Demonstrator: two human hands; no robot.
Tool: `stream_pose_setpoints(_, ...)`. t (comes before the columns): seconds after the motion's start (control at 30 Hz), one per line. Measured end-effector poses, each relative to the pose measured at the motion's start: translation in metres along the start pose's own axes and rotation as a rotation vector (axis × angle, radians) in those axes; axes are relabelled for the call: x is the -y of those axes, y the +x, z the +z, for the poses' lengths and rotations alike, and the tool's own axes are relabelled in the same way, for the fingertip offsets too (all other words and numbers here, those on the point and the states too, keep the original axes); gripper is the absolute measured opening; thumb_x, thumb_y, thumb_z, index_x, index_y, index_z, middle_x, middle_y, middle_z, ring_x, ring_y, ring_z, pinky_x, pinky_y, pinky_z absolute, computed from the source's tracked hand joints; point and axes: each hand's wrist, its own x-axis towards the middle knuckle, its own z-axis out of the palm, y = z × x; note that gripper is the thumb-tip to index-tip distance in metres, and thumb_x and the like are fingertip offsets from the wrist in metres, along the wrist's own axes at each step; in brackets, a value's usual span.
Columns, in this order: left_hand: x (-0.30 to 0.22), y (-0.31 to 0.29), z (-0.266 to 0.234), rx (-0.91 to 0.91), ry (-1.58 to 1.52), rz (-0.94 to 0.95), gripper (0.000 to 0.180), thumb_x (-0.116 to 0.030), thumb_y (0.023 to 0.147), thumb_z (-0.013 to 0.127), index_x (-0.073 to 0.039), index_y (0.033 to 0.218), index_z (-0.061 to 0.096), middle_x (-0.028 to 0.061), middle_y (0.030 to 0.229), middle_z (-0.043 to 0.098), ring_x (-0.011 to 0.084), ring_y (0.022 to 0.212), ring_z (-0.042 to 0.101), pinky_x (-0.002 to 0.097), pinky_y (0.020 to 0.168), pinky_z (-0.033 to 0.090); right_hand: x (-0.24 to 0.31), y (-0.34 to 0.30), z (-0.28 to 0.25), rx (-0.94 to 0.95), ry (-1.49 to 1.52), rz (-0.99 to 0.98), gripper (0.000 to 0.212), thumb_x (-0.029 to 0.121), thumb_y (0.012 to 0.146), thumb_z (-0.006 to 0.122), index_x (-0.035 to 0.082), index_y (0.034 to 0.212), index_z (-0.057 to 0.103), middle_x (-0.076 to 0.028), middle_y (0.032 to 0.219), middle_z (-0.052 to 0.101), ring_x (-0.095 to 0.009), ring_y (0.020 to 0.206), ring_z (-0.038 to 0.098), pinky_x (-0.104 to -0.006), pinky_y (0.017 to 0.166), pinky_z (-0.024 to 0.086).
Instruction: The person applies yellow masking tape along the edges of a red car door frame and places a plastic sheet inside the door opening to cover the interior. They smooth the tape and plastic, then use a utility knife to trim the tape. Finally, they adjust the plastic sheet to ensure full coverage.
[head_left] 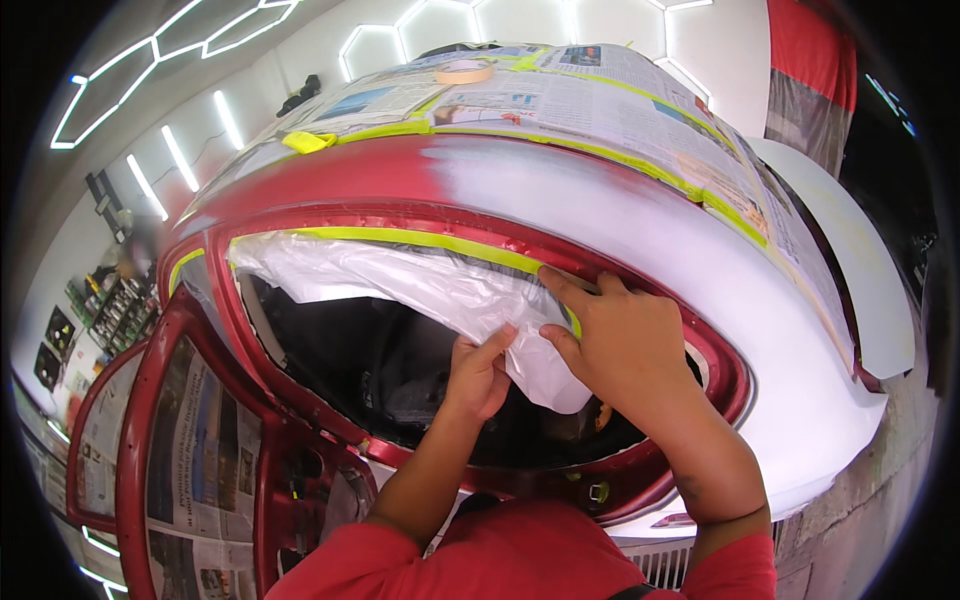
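A translucent white plastic sheet [410, 275] hangs along the upper edge of the red car's door opening [735, 385]. Yellow-green masking tape [440, 241] runs along the top of the sheet, against the red frame. My left hand [480, 376] pinches the sheet's loose lower part between thumb and fingers. Higher up and to the right, my right hand [632, 335] lies over the taped edge. Its index finger is stretched onto the end of the tape, and its thumb is apart, beside the plastic. The palm hides part of the frame.
Newspaper [590, 105] taped down covers the car's roof, with a tape roll [465, 71] on top. An open red door [130, 450] stands at the left, its window papered. White-primed bodywork [790, 340] curves round the right. Shelves of bottles [120, 310] line the left wall.
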Motion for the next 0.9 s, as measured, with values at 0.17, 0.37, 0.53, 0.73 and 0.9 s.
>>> stream_pose_setpoints(0.17, 0.004, -0.015, -0.035, 0.224, -0.275, -0.070, 0.056, -0.022, 0.106, 0.067, -0.007, 0.155, 0.047, 0.0126, 0.151, 0.060, 0.0279, 0.139, 0.058, 0.0472, 0.118, 0.046, 0.002, -0.014, -0.011, -0.136, 0.103, 0.169, 0.066, 0.046, 0.079, 0.089, 0.013, 0.132, 0.066, -0.011, 0.097, 0.073, -0.030, 0.078, 0.075, -0.0421, 0.067, 0.059)
stream_pose_setpoints(0.37, -0.006, 0.028, 0.026, 0.111, -0.198, -0.006, 0.054, -0.014, 0.104, 0.072, -0.005, 0.151, 0.047, 0.0107, 0.143, 0.059, 0.0244, 0.132, 0.059, 0.0444, 0.113, 0.048, 0.012, -0.027, 0.009, -0.231, 0.210, 0.343, 0.054, 0.043, 0.075, 0.095, 0.008, 0.105, 0.066, -0.010, 0.110, 0.073, -0.031, 0.086, 0.074, -0.0393, 0.067, 0.057)
stream_pose_setpoints(0.53, -0.004, 0.043, 0.050, 0.060, -0.237, 0.016, 0.047, -0.018, 0.105, 0.071, -0.005, 0.146, 0.052, 0.0105, 0.135, 0.063, 0.0240, 0.124, 0.063, 0.0433, 0.107, 0.051, 0.012, -0.039, 0.017, -0.299, 0.395, 0.351, 0.045, 0.035, 0.078, 0.095, 0.002, 0.090, 0.067, -0.017, 0.121, 0.069, -0.034, 0.094, 0.072, -0.0401, 0.077, 0.059)
stream_pose_setpoints(0.73, 0.000, 0.059, 0.048, -0.023, -0.097, -0.005, 0.031, -0.017, 0.103, 0.074, -0.003, 0.128, 0.064, 0.0112, 0.116, 0.071, 0.0239, 0.102, 0.071, 0.0421, 0.092, 0.058, 0.010, -0.052, 0.016, -0.189, 0.500, 0.216, 0.040, 0.024, 0.083, 0.093, 0.004, 0.098, 0.061, -0.021, 0.130, 0.064, -0.038, 0.112, 0.066, -0.0416, 0.091, 0.056)
stream_pose_setpoints(0.9, -0.009, 0.055, 0.048, 0.080, -0.061, -0.070, 0.036, -0.011, 0.101, 0.075, -0.004, 0.134, 0.063, 0.0111, 0.118, 0.071, 0.0251, 0.104, 0.071, 0.0441, 0.094, 0.059, 0.012, -0.074, 0.043, -0.256, 0.855, 0.287, 0.045, 0.025, 0.088, 0.091, 0.009, 0.099, 0.051, -0.020, 0.129, 0.064, -0.026, 0.110, 0.064, -0.0350, 0.092, 0.052)
